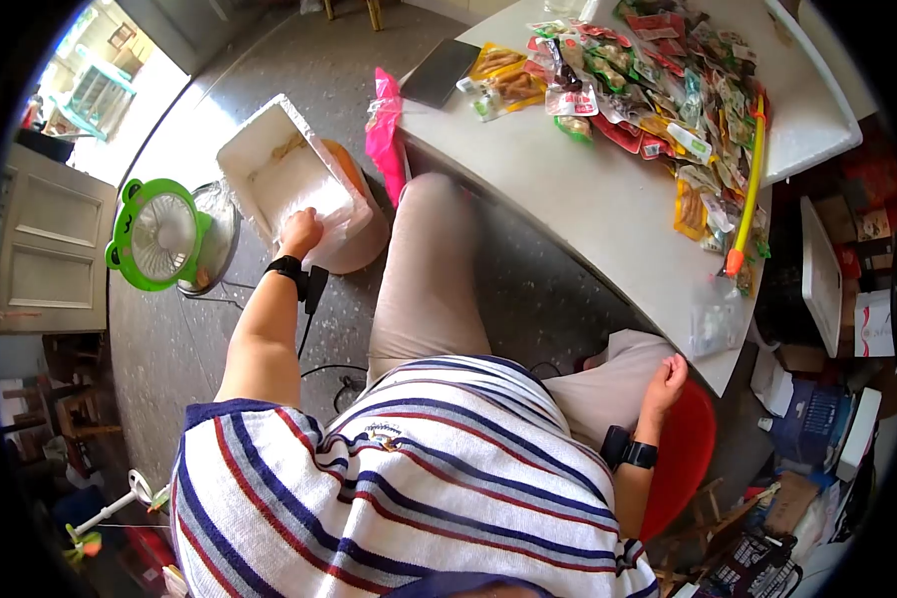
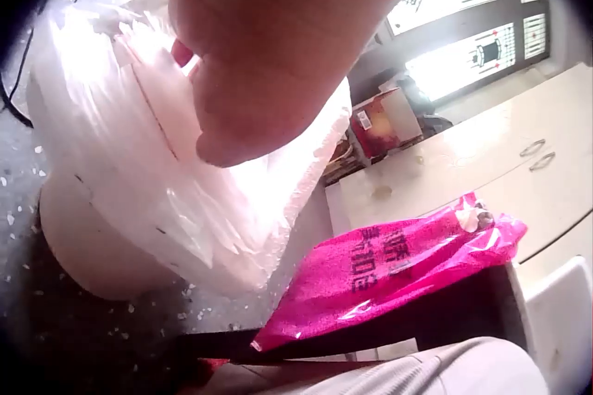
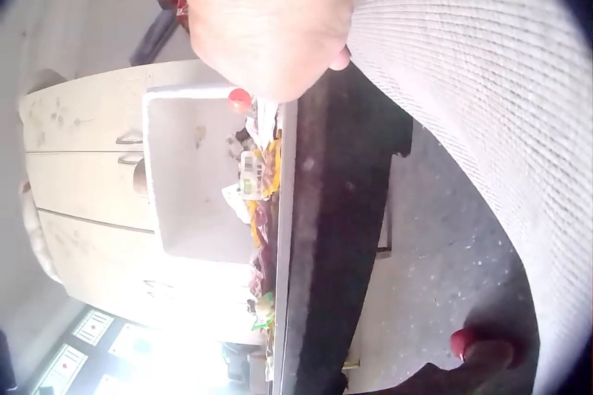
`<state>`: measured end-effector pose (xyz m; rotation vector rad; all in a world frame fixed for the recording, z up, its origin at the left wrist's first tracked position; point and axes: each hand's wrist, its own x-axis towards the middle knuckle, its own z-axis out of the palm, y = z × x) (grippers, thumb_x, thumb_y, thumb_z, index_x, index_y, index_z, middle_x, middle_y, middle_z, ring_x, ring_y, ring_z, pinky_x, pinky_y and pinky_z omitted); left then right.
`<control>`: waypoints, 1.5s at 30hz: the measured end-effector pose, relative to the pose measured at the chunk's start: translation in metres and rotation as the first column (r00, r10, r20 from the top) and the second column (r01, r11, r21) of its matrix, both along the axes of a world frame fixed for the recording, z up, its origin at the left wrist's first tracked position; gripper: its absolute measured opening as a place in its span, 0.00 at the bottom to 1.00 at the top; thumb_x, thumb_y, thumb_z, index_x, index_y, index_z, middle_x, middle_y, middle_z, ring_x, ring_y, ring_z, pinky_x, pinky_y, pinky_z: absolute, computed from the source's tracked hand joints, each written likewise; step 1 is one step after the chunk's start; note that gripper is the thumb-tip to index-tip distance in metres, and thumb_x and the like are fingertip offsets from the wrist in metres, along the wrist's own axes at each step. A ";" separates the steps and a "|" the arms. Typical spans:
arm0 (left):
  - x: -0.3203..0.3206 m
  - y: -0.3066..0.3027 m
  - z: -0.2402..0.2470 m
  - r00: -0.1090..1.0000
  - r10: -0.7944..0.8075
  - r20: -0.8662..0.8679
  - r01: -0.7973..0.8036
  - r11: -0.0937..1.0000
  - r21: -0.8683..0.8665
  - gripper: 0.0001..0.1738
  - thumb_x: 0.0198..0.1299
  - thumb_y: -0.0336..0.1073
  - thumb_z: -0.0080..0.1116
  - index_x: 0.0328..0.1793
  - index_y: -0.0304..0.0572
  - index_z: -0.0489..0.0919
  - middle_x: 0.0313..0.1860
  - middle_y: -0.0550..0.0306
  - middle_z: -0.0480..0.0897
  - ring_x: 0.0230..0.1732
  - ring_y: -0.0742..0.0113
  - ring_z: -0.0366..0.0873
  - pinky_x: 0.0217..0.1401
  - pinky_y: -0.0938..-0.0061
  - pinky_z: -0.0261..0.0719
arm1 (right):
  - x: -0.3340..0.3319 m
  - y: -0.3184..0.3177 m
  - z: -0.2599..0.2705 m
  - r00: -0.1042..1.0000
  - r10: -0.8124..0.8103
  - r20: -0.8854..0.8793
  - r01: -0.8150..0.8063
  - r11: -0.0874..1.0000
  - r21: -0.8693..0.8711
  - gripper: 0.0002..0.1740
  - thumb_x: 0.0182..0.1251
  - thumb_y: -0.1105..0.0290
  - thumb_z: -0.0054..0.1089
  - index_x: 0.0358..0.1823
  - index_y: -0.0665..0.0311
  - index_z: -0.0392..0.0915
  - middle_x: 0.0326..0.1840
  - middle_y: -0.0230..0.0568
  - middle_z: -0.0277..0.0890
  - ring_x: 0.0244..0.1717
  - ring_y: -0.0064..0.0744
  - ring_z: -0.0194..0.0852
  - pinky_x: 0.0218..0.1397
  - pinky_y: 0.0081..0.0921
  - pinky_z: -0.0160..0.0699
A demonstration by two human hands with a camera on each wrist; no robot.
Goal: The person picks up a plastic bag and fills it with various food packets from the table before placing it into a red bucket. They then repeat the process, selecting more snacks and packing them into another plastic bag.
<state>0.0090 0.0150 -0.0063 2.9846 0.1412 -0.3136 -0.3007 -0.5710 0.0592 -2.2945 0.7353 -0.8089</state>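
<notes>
My left hand (image 1: 302, 231) is at the near side of a white foam box (image 1: 259, 149), gripping thin clear plastic (image 1: 321, 204) that hangs over the rim. Seen from the left wrist, the hand (image 2: 269, 52) covers part of the bunched plastic (image 2: 139, 154), and its fingertips are partly hidden. Beside my right thigh, near the table corner, my right hand (image 1: 665, 384) hangs with loosely curled fingers and nothing visible in them. In the right wrist view the hand (image 3: 278, 25) hides its fingers, with the trouser leg alongside.
Many small food packets (image 1: 658, 90) lie on the white table (image 1: 528, 189), with a yellow tube (image 1: 750, 189) and a clear bag (image 1: 716, 317). A pink bag (image 1: 385, 130) hangs at the table edge. A green fan (image 1: 159, 234) stands left of the box; a red stool (image 1: 688, 458) is under me.
</notes>
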 end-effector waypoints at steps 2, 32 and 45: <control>0.006 0.001 -0.001 0.999 0.035 0.014 -0.036 0.999 0.006 0.16 0.47 0.40 0.41 0.37 0.40 0.74 0.36 0.43 0.75 0.40 0.46 0.72 0.43 0.62 0.69 | 0.001 0.003 0.003 1.000 -0.005 -0.030 0.005 1.000 -0.014 0.13 0.57 0.74 0.43 0.43 0.71 0.65 0.38 0.48 0.69 0.39 0.38 0.68 0.44 0.27 0.67; -0.012 -0.044 0.127 0.751 0.380 0.540 0.184 0.664 -0.724 0.15 0.46 0.35 0.56 0.16 0.40 0.63 0.12 0.63 0.62 0.16 0.77 0.56 0.19 0.77 0.59 | 0.090 0.086 0.061 0.897 0.365 0.251 -0.412 0.895 0.171 0.06 0.56 0.76 0.47 0.34 0.70 0.68 0.29 0.39 0.71 0.31 0.24 0.69 0.37 0.18 0.68; -0.086 -0.260 0.146 0.886 -0.230 0.403 0.459 0.563 -0.688 0.11 0.43 0.36 0.54 0.20 0.38 0.67 0.19 0.46 0.71 0.24 0.50 0.70 0.24 0.65 0.66 | 0.202 0.195 0.073 0.657 0.630 0.414 -0.683 0.265 0.680 0.12 0.56 0.65 0.51 0.33 0.68 0.67 0.26 0.31 0.67 0.27 0.17 0.64 0.27 0.15 0.67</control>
